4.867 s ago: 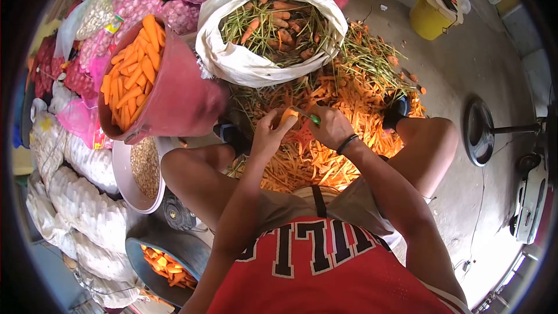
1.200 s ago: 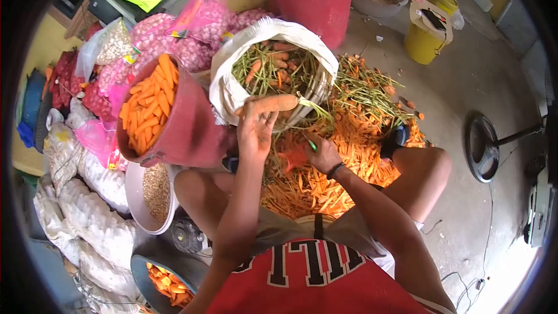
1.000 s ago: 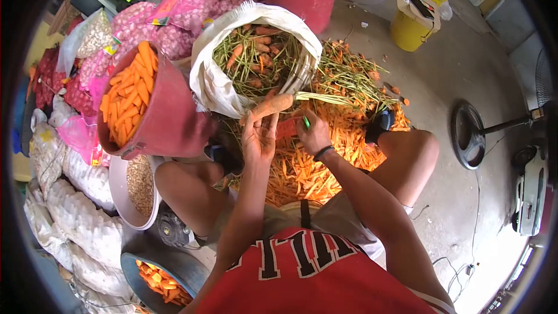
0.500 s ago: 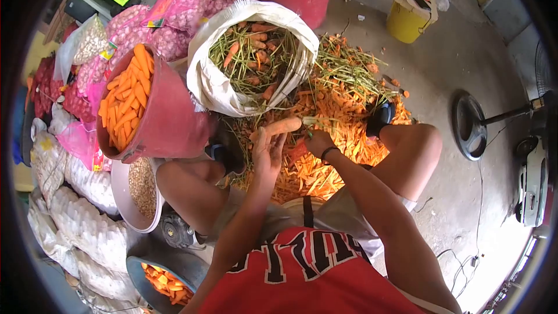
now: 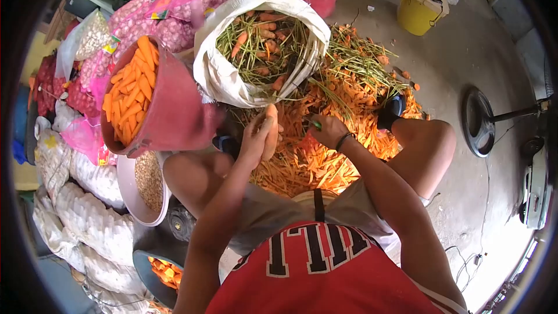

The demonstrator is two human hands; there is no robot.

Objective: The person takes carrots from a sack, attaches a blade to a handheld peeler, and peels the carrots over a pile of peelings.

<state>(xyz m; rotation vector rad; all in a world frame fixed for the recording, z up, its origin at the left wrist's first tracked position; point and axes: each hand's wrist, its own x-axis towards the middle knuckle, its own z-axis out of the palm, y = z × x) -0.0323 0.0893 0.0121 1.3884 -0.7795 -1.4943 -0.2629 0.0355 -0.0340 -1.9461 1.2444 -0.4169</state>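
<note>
My left hand (image 5: 256, 136) is closed around a carrot (image 5: 271, 134), which stands nearly upright with its tip toward the sack. To its right, my right hand (image 5: 331, 132) is closed on a small tool with a green handle (image 5: 315, 124); its working end is too unclear to name. The two hands are apart, above a heap of orange carrot peelings (image 5: 314, 163) between my legs. Just beyond them stands an open white sack (image 5: 224, 75) with unpeeled carrots (image 5: 267, 46) and green stalks inside.
A red bucket (image 5: 174, 102) of peeled carrots (image 5: 131, 99) tilts at my left. Beside it are a basin (image 5: 126, 183) of pale pieces, white sacks (image 5: 93, 215) and pink net bags (image 5: 174, 29). A blue-grey bucket (image 5: 145, 267) holds cut carrots. A fan base (image 5: 478, 121) stands right.
The carrot in my left hand has turned from lying sideways to nearly upright. My right hand has shifted slightly right within the view, still holding the green-handled tool. The whole view has moved a little.
</note>
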